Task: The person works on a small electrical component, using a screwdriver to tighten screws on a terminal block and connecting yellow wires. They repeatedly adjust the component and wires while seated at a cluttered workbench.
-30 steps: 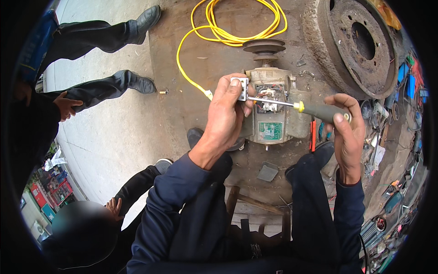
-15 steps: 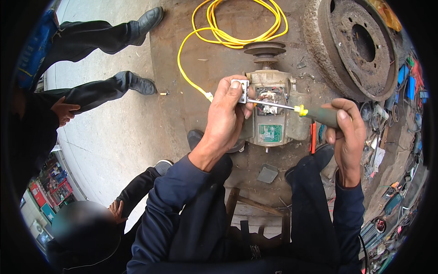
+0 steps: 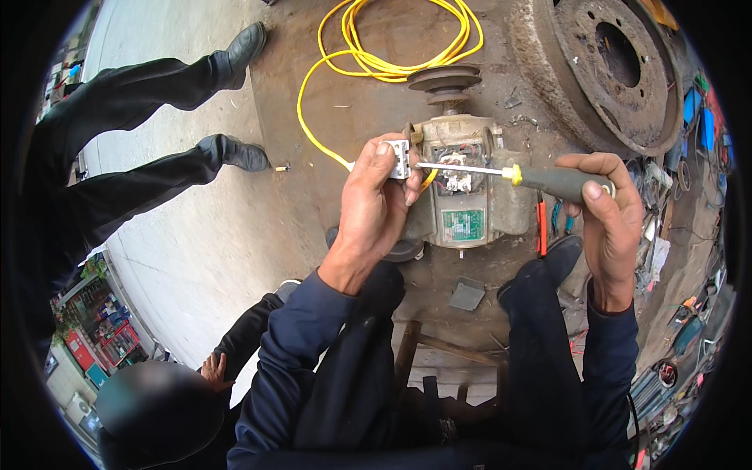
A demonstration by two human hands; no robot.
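Here, the left hand [image 3: 370, 192] pinches a small white block [image 3: 399, 159] between thumb and fingers, at the left edge of the motor's opening as seen from above. The right hand [image 3: 615, 204] is curled around the butt of a screwdriver [image 3: 513, 175], thumb against the dark handle, the shaft lying almost level and pointing left. Its tip sits just beside the block; whether metal touches it cannot be told. The block looks light and rigid, probably hard plastic that could crack or chip under a hard twist, so it is best pinched by its outer edges, fingertips clear of the blade. The screwdriver should be stiff and well balanced, its thick handle the natural place to hold, though oily fingers might slip on it. Under both lies a motor [image 3: 464, 200], its top opening showing wires and pale terminals; it looks heavy and unlikely to shift. A red-handled tool [image 3: 541, 229] lies to its right. Beyond the housing stands a rusty pulley [image 3: 444, 81], then a coil of yellow cable [image 3: 389, 76] on the floor, with a big rusted wheel [image 3: 576, 74] off to the right.
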